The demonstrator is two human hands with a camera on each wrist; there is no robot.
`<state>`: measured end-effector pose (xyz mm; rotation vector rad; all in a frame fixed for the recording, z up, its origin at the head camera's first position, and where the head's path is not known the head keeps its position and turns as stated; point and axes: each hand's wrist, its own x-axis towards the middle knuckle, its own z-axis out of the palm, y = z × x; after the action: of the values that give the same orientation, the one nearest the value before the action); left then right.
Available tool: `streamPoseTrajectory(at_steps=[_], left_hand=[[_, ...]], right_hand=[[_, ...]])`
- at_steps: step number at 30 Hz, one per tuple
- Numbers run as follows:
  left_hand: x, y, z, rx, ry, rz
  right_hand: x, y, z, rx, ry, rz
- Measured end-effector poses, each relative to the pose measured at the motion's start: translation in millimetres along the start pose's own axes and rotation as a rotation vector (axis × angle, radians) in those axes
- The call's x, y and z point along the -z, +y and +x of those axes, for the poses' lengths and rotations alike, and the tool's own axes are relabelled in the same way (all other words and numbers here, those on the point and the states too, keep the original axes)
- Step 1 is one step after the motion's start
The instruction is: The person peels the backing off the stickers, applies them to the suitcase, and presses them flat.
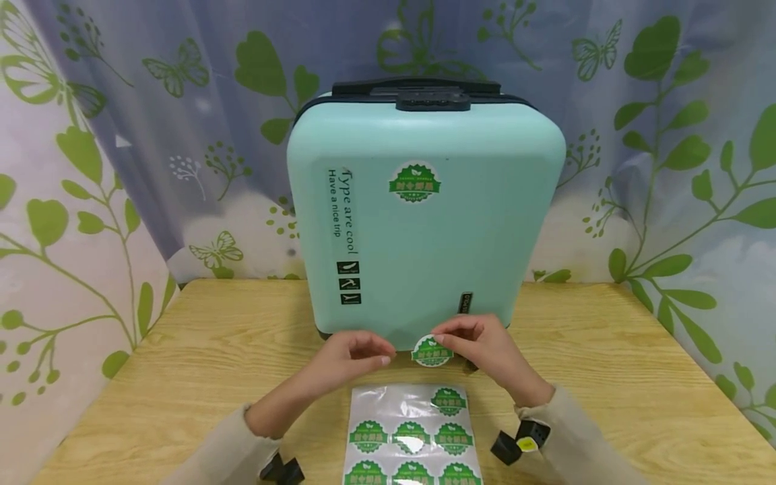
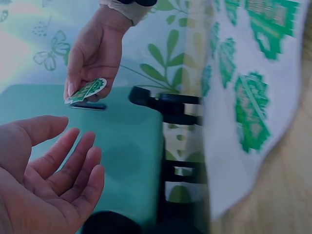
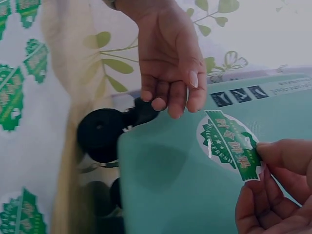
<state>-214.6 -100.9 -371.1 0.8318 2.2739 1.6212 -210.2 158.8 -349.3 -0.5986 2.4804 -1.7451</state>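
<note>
Between thumb and fingers, my right hand pinches a round green-and-white sticker by its edge, in front of the suitcase's lower part. My left hand hovers just left of that sticker, fingers loosely bent and holding nothing; the left wrist view shows its palm bare. The mint-green suitcase stands upright on the table behind both hands. One matching sticker is on its upper front. Below the hands lies a white sheet of stickers, its top row holding a single sticker at the right.
The wooden table reaches back to a curtain printed with leaves and butterflies. The suitcase bears black lettering at left and a small dark badge low on the right. A black wheel shows at its base.
</note>
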Motion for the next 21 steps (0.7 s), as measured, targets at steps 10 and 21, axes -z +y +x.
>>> streamPoseTrajectory(at_steps=[10,21], left_hand=[[-4.0,23.3,12.0,-0.074,0.043,0.005],[-8.4,49.1,19.6,-0.17,0.249,0.054]], right_hand=[[6,-28,11.0,0.136,0.06,-0.026],[8,-47,14.2,0.135,0.097,0.014]])
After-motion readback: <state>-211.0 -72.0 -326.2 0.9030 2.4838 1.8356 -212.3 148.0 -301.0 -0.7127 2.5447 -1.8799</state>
